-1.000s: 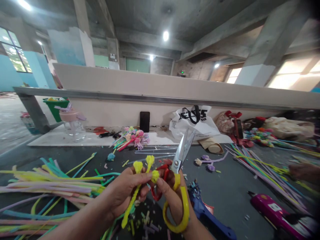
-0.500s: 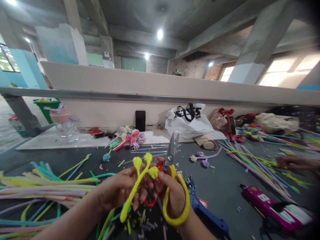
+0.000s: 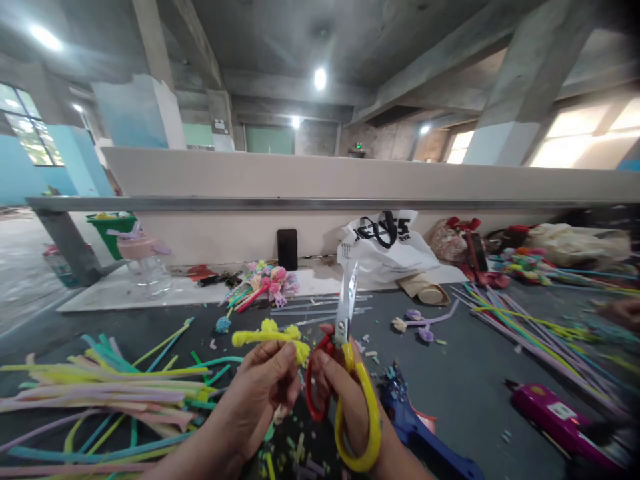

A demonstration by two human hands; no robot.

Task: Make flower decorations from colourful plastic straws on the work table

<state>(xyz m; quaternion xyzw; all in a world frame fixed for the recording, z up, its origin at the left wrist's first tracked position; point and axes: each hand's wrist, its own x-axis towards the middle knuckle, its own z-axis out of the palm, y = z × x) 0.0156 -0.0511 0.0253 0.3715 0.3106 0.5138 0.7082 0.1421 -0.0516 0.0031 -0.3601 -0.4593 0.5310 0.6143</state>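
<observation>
My left hand (image 3: 260, 393) pinches a yellow pipe-cleaner flower stem (image 3: 250, 337), which lies sideways with its fluffy knobs near my fingertips. Scissors (image 3: 345, 320) with one red and one yellow handle loop are in my right hand (image 3: 345, 393), their blades pointing up and close together. The hands are side by side above the dark table, the flower just left of the scissors. Below them lie small cut scraps (image 3: 300, 447). A blue glue gun (image 3: 425, 433) rests right of my right hand. A purple pipe-cleaner flower stem (image 3: 430, 321) lies beyond it.
Loose pipe cleaners (image 3: 125, 393) are heaped at left, and more (image 3: 540, 340) lie at right. A purple glue gun (image 3: 555, 413) sits front right. Along the back stand a pink-lidded jar (image 3: 145, 267), a phone (image 3: 287, 249) and a white bag (image 3: 385, 253). Another person's hand (image 3: 620, 313) shows far right.
The yellow flower stem has turned from slanting upright to lying sideways, its plain end now pointing left. The scissors have become more upright. The view has shifted slightly.
</observation>
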